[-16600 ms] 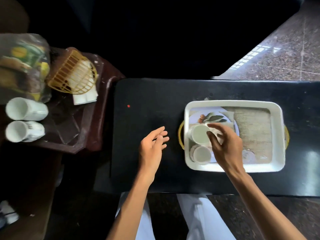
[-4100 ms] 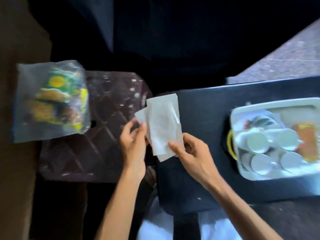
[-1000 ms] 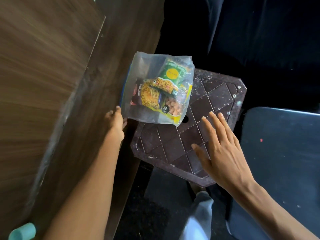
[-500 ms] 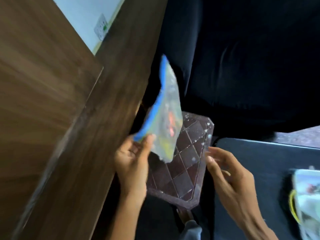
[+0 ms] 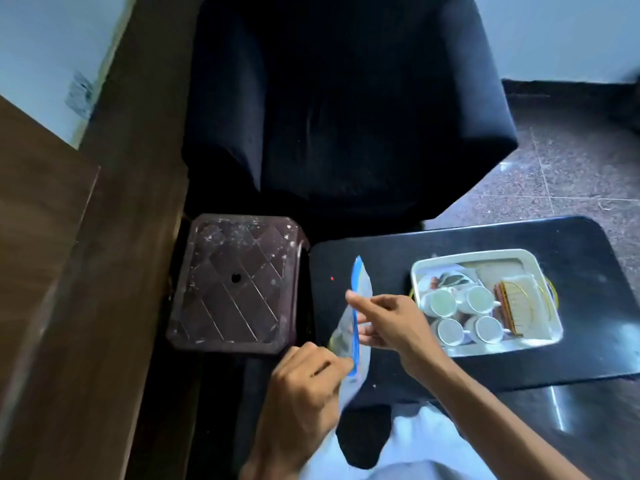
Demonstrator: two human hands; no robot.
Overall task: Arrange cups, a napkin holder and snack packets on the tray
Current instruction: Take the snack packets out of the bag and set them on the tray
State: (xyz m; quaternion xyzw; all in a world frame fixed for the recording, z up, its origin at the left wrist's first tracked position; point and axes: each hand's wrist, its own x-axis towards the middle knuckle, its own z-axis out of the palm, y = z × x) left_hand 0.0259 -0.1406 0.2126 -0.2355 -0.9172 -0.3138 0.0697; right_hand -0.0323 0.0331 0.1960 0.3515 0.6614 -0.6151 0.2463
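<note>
Bag (image 5: 364, 292) gone from stool, carried over table's (image 5: 381, 258) near-left corner, held edge-up beside tray (image 5: 471, 255). Left hand (image 5: 301, 386) pinched near end of blue zip strip (image 5: 356, 282), fingers curled. Right hand (image 5: 388, 323) gripped same strip further along, forefinger laid across it; judged about to open mouth. Snack packets presumably inside, not readable through plastic. Tray toward table's right edge: four cups (image 5: 441, 303) in left half, napkin holder (image 5: 516, 306) at right. Cups and holder done; packets left. Stool (image 5: 235, 282) off table's left edge, armchair (image 5: 346, 116) behind.
</note>
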